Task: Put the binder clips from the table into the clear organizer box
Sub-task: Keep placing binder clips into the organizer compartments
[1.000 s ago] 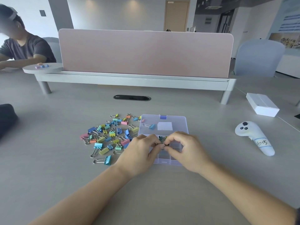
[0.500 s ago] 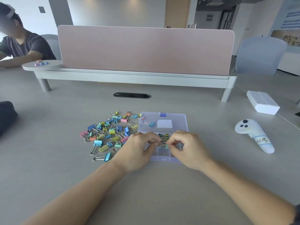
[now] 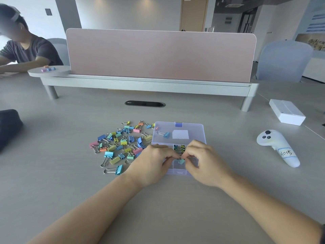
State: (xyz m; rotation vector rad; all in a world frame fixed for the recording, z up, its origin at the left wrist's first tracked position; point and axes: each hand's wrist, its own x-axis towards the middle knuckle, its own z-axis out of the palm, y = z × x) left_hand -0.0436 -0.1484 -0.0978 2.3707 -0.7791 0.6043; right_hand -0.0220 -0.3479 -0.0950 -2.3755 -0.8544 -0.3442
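Note:
The clear organizer box (image 3: 197,128) lies open on the grey table, its lid flat at the far side with one blue clip (image 3: 166,134) and a white label on it. Several coloured binder clips (image 3: 123,143) are scattered just left of the box. Over the box's near compartments, my left hand (image 3: 151,164) and my right hand (image 3: 205,162) meet fingertip to fingertip, both pinching a teal binder clip (image 3: 181,161). A row of clips (image 3: 179,147) stands in a compartment behind my fingers. My hands hide most of the near compartments.
A white controller (image 3: 276,147) labelled "H015" lies to the right, a white box (image 3: 286,111) beyond it. A pink divider on a grey shelf (image 3: 158,81) crosses the far table. A dark object (image 3: 8,127) sits at the left edge. Another person sits at the far left.
My hands have stayed over the box, shifting slightly toward its near compartments while working the teal clip between the fingertips. The camera tilted a little downward.

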